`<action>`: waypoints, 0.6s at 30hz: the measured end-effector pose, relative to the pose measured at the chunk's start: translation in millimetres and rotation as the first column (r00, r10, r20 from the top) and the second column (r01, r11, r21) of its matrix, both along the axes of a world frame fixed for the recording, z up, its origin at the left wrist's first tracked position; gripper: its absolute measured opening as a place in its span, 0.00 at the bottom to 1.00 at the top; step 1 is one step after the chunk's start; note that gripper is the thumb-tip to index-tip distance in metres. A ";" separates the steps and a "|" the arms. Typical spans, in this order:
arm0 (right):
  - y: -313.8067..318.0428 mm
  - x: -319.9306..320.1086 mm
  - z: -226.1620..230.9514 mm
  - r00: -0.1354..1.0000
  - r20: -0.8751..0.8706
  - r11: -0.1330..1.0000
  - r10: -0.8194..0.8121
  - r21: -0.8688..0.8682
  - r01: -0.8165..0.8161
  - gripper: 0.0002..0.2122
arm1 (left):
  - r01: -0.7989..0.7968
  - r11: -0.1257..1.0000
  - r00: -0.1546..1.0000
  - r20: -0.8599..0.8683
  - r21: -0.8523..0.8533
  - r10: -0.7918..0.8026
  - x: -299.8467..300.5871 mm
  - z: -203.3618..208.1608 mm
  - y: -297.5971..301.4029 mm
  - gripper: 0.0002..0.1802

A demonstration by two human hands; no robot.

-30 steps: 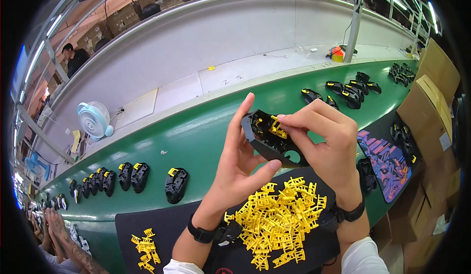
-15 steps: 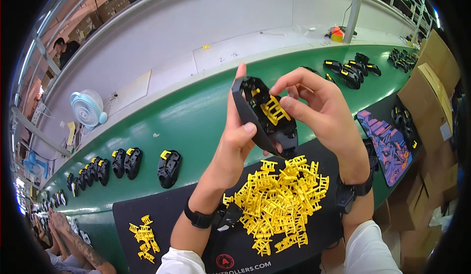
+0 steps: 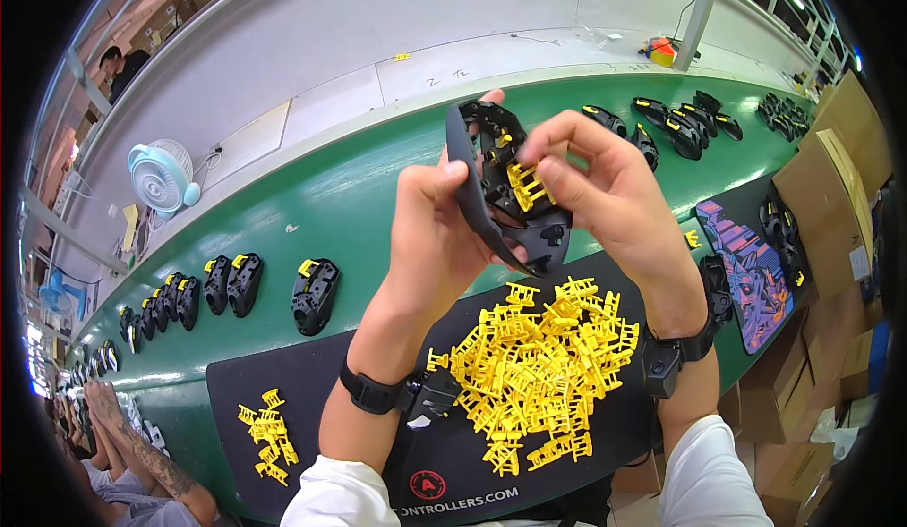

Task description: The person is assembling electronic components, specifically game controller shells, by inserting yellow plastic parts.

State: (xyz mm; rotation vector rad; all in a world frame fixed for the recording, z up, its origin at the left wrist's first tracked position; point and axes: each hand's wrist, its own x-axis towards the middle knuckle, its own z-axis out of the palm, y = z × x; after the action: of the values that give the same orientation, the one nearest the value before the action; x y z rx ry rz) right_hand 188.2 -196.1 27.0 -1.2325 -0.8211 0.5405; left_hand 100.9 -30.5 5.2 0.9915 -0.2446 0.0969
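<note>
A black curved plastic shell [image 3: 479, 204], shaped like a computer mouse cover, is held up tilted, its hollow inside facing right. My left hand [image 3: 425, 229] grips it, the thumb on its outer side and the other fingers partly hidden behind. Inside sits a yellow ladder-shaped plastic piece [image 3: 525, 190]. My right hand [image 3: 619, 192] pinches at that piece with thumb and index finger; the exact contact is partly hidden. Below both hands, a heap of similar yellow pieces [image 3: 539, 376] lies on a black mat [image 3: 331, 385].
Black shells with yellow pieces [image 3: 315, 296] line the green table [image 3: 387, 140] at left; more black shells [image 3: 685, 130] lie far right. A small yellow pile [image 3: 268, 437], patterned mat [image 3: 746, 272], fan [image 3: 161, 179] and cardboard boxes [image 3: 827, 215] surround me. Another person's arm [image 3: 142, 447] is lower left.
The shell has risen slightly and turned more upright. My left thumb has shifted up along its outer side. My right fingers stay at the yellow piece. The whole view has moved a little.
</note>
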 end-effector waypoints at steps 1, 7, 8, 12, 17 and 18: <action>3.3 -3.4 0.6 0.991 0.071 0.993 -0.112 0.056 0.108 0.11 | -0.003 1.000 1.000 -0.002 -0.001 0.003 1.6 -3.8 3.1 0.43; -7.2 5.8 4.3 0.508 0.856 0.990 -0.091 0.023 0.139 0.16 | 0.002 0.977 0.987 -0.159 -0.214 -0.037 3.2 4.1 8.5 0.33; -5.8 7.1 2.5 0.439 0.892 0.985 -0.104 0.031 0.171 0.16 | -0.055 0.974 0.959 -0.282 -0.221 -0.010 4.1 9.0 4.6 0.36; 6.6 7.6 -12.5 0.370 0.922 0.976 -0.109 0.029 0.215 0.14 | 0.262 0.904 0.898 -0.257 -0.337 -0.356 19.6 -18.4 35.4 0.31; 19.2 7.1 -28.9 0.481 0.875 0.987 -0.057 -0.023 0.160 0.11 | 0.259 0.907 0.868 -0.333 -0.331 -0.369 24.2 -28.7 48.4 0.31; 20.0 6.8 -30.5 0.478 0.877 0.987 -0.061 -0.020 0.162 0.11 | 0.271 0.901 0.856 -0.344 -0.338 -0.386 26.0 -31.8 49.5 0.31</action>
State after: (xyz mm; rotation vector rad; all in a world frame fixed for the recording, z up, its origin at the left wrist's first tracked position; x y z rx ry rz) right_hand 195.0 -176.1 -3.5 -1.6610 -1.5798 -0.2515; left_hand 126.9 19.1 -26.6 0.6541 -0.0155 -0.3830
